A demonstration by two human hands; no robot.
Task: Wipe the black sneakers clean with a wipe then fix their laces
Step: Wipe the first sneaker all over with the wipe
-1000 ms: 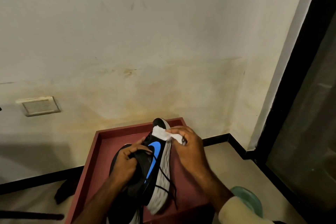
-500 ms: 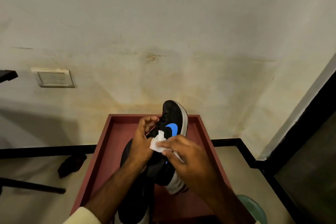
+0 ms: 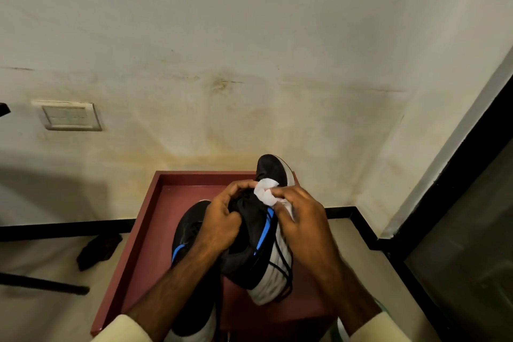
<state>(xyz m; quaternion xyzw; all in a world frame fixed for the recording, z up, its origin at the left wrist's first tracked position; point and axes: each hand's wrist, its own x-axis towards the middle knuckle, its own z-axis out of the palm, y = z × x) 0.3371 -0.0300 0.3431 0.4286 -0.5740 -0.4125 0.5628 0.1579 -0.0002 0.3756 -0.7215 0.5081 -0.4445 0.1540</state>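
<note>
A black sneaker point(image 3: 251, 247) with a blue logo and a white sole is held tilted above a dark red tray point(image 3: 155, 219), toe pointing away. My left hand point(image 3: 222, 216) grips its upper near the tongue. My right hand point(image 3: 298, 219) pinches a white wipe point(image 3: 265, 191) and presses it on the upper near the toe. Loose black laces hang down over the sole. The second black sneaker point(image 3: 188, 233) lies in the tray beneath my left forearm, partly hidden.
The tray stands against a stained wall. A wall socket plate point(image 3: 69, 115) is at the left. A dark cloth-like object point(image 3: 98, 248) lies on the floor left of the tray, with a black bar point(image 3: 41, 283) below it. A dark glass door frame point(image 3: 449, 189) runs along the right.
The wipe went from the toe down to the blue logo, then back up near the toe. The held sneaker rolled so the logo faces sideways and its sole and laces show.
</note>
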